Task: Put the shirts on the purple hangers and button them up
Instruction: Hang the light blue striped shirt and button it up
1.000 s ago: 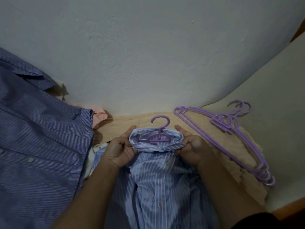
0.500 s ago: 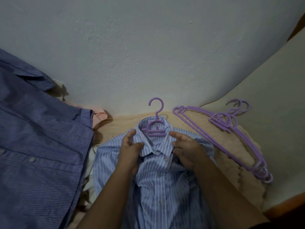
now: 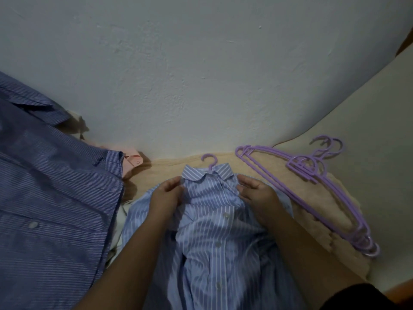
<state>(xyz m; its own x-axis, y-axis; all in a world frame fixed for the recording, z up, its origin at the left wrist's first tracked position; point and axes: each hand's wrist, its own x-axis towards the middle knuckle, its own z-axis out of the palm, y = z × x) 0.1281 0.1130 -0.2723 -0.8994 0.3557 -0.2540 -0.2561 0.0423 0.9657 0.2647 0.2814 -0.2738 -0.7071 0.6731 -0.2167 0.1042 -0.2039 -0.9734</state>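
Your light blue striped shirt [image 3: 214, 224] lies front up on the beige blanket [image 3: 317, 211], right below the wall [image 3: 201, 74], and it already has a purple hanger [image 3: 210, 161] in it: only the hook pokes out above the collar [image 3: 206, 174], the rest is hidden under the cloth. So hanging is done for this one, as far as you can see. Your left hand [image 3: 166, 195] pinches the fabric at the left shoulder just under the collar; your right hand [image 3: 254, 192] rests on the right shoulder with fingers curled onto the cloth, though whether it truly grips is hard to tell. The hands sit apart, one either side of the placket. Buttoning looks unfinished: buttons [image 3: 226, 215] show down the front, but the cloth is rumpled and gapes lower down, and you can't tell which are fastened. A stack of spare purple hangers [image 3: 312, 186] lies just right of the shirt, unused. A darker blue striped shirt [image 3: 51, 198] is spread on the left with no hanger visible, and a pink garment [image 3: 131, 161] peeks out behind it. Judged from that, most of the job is left.
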